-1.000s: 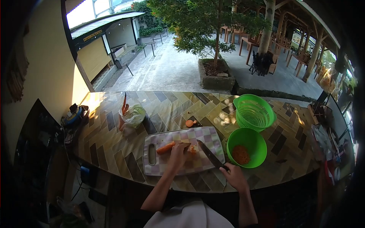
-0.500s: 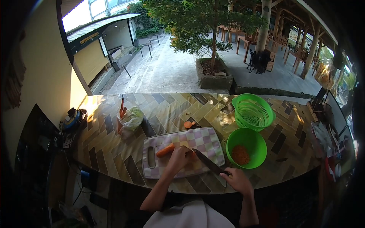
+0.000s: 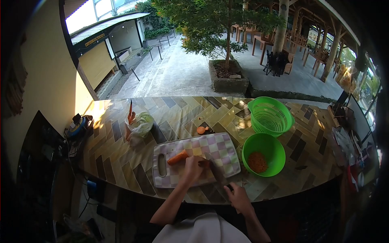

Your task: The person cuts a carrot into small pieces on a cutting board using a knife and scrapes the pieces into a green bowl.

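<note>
A checkered cutting board (image 3: 221, 142) lies on the table in front of me. My left hand (image 3: 193, 169) is closed over the middle of the board, pinching a carrot piece (image 3: 206, 164) that its fingers mostly hide. My right hand (image 3: 238, 197) grips a knife (image 3: 219, 175) by its dark handle at the board's front right. The blade points away from me, its tip beside the carrot piece. Left of my left hand, a thicker length of carrot (image 3: 177, 157) rests on the board. Small carrot ends (image 3: 201, 130) lie just behind it.
Right of the board stands a green bowl (image 3: 276, 150) with finely cut carrot (image 3: 257, 162) inside. Behind it is a green colander (image 3: 270, 115). A plastic bag (image 3: 141, 124) with vegetables sits at the back left. Assorted items (image 3: 344, 146) crowd the right edge.
My right hand has moved left and toward me, swinging the knife to a steeper angle. My left hand has shifted slightly, still at the carrot piece.
</note>
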{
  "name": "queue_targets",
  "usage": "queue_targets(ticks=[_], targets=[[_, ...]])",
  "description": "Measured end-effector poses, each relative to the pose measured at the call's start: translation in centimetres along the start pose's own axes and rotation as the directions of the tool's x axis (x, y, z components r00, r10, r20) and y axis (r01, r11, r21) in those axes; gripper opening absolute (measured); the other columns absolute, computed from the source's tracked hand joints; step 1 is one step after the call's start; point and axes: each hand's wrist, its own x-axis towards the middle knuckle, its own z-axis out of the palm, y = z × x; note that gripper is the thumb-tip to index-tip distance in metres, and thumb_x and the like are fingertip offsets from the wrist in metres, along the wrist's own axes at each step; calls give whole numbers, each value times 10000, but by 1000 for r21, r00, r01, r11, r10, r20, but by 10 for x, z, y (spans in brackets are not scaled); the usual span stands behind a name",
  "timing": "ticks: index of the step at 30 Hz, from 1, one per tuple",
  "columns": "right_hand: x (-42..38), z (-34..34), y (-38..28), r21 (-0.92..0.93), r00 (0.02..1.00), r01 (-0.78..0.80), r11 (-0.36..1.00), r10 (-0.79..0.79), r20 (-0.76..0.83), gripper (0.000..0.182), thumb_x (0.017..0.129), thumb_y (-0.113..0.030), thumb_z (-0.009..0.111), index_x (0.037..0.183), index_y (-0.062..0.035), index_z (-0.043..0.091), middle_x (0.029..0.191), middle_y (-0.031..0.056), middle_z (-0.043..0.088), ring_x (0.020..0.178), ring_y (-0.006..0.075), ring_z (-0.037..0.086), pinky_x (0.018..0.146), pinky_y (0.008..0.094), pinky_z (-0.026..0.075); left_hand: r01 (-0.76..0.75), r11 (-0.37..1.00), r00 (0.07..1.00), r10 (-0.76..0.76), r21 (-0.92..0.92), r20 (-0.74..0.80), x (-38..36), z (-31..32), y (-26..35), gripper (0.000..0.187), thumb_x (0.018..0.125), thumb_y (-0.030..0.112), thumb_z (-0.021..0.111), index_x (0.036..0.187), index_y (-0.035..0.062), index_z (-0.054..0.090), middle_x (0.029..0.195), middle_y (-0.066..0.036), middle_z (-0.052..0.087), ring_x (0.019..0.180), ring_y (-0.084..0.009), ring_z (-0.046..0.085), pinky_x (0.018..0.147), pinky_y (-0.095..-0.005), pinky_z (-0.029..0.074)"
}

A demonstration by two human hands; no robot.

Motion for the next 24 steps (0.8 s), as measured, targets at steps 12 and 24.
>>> queue_targets(ticks=[12,24], targets=[[0,-3,-2,289,997,-47,956,26,73,300,1005,-288,591,978,10,589,550,22,540,409,83,507,383,263,379,108,972,993,-114,-211,-13,0,2,29,187,782,-53,687,959,-50,749,845,-164,749,770,-200,739,713,-287,581],[-45,-82,-30,344,980,-18,939,84,-179,269,1011,-232,574,944,27,593,520,8,487,400,73,463,391,268,344,-226,907,970,242,-355,3,42,39,122,197,782,-94,694,966,-41,739,885,-182,735,816,-250,738,754,-309,585]])
